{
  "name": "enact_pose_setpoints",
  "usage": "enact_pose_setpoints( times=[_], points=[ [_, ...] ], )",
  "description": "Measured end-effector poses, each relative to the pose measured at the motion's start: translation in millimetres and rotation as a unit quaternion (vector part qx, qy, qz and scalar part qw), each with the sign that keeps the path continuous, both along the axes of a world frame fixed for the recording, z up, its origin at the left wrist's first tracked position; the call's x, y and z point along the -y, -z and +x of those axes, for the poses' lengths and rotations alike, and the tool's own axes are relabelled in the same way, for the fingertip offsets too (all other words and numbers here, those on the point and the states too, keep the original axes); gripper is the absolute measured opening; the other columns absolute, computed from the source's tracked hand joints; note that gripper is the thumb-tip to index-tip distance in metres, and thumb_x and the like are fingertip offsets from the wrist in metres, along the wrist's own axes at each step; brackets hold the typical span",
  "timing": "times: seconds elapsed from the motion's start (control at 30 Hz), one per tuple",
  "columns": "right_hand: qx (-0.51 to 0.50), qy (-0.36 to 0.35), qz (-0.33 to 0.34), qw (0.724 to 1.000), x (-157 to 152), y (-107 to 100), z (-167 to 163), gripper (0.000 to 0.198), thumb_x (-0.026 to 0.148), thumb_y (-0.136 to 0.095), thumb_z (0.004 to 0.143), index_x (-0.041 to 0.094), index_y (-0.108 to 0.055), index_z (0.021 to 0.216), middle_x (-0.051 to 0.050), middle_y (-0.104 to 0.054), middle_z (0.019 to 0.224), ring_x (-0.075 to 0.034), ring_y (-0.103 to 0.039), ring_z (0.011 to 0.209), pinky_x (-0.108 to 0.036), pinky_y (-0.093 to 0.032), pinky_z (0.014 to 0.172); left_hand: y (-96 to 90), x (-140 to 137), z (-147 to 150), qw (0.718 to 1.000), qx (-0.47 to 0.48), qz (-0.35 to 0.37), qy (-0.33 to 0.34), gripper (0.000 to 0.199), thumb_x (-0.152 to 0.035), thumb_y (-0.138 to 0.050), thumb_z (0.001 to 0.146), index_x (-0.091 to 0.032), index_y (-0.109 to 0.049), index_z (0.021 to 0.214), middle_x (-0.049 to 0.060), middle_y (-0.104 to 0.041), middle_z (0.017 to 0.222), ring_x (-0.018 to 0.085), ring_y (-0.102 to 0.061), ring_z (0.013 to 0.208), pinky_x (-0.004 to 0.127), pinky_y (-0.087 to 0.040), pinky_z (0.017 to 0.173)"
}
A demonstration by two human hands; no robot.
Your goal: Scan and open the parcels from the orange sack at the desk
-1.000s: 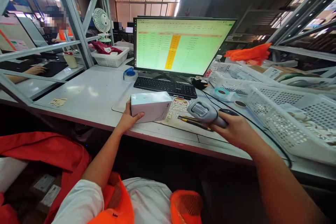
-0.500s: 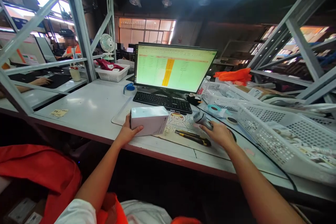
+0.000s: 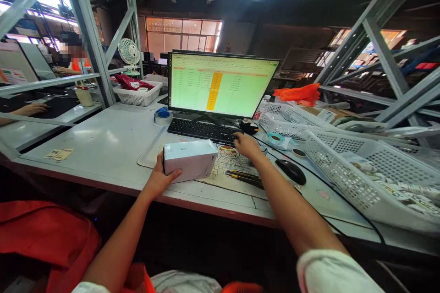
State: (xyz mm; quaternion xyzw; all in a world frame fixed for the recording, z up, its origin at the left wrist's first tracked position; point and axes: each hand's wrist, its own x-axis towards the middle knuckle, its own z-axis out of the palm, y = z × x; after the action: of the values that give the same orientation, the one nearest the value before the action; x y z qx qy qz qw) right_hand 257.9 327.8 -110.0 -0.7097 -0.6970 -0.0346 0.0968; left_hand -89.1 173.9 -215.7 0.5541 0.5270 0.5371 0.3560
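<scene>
A white box stands on the desk near its front edge. My left hand grips its left end, the thumb across the near face. My right hand reaches to the right end of the black keyboard, a finger at the keys and nothing seen held; its other fingers are partly hidden. Behind my right wrist a bit of the grey handheld scanner shows on the mat. Yellow-and-black utility knives lie below, partly covered by my forearm. The monitor displays a spreadsheet with an orange column.
A black mouse lies right of my forearm. White perforated baskets line the right side, with tape rolls beside them. Blue tape stands left of the keyboard. Metal frames flank the desk; a co-worker's hand is at far left.
My right hand has let go of the scanner and moved left and forward to the keyboard, uncovering the mouse. My left hand still holds the box. The view has shifted slightly.
</scene>
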Motion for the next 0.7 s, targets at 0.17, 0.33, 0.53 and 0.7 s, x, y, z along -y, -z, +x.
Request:
enact_pose_setpoints(
  times=[0.17,0.33,0.53,0.7],
  points=[
    [-0.011,-0.015,-0.051,0.999,-38.1,22.5,-41.1,0.049,0.032,-0.054,0.106,0.016,-0.054,0.152,-0.018,-0.068,0.134,-0.029,-0.066,0.122,-0.047,-0.05,0.107,0.6,-0.6,-2.3,1.0,0.005,-0.008,0.011,0.102,-0.054,-0.086,0.076,-0.028,-0.033,0.158,0.011,-0.062,0.138,0.031,-0.062,0.126,0.047,-0.05,0.111],
    [-0.029,-0.007,-0.093,0.995,-43.9,13.9,-50.3,0.04,0.042,-0.062,0.103,0.014,-0.069,0.131,-0.017,-0.068,0.133,-0.03,-0.065,0.124,-0.053,-0.05,0.109,1.5,0.2,-3.2,1.0,-0.001,-0.008,0.018,0.098,-0.054,-0.086,0.077,-0.028,-0.035,0.156,0.01,-0.064,0.135,0.031,-0.062,0.125,0.047,-0.051,0.109],
    [-0.1,-0.208,-0.092,0.969,-13.9,-37.1,-78.3,0.055,0.05,-0.037,0.111,0.024,-0.05,0.158,-0.009,-0.055,0.156,-0.024,-0.055,0.141,-0.035,-0.045,0.114,1.3,-2.0,-1.7,1.0,0.005,0.004,0.015,0.095,-0.053,-0.086,0.077,-0.027,-0.037,0.154,0.01,-0.062,0.135,0.03,-0.062,0.125,0.047,-0.051,0.111],
    [-0.01,-0.394,-0.121,0.911,80.0,-52.7,-109.2,0.093,0.071,-0.079,0.08,0.017,-0.053,0.151,-0.019,-0.061,0.145,-0.037,-0.062,0.128,-0.048,-0.05,0.109,5.8,1.0,-1.8,0.999,0.012,0.032,-0.001,0.096,-0.054,-0.085,0.075,-0.028,-0.036,0.152,0.013,-0.056,0.146,0.032,-0.057,0.136,0.051,-0.044,0.119]
  ],
)
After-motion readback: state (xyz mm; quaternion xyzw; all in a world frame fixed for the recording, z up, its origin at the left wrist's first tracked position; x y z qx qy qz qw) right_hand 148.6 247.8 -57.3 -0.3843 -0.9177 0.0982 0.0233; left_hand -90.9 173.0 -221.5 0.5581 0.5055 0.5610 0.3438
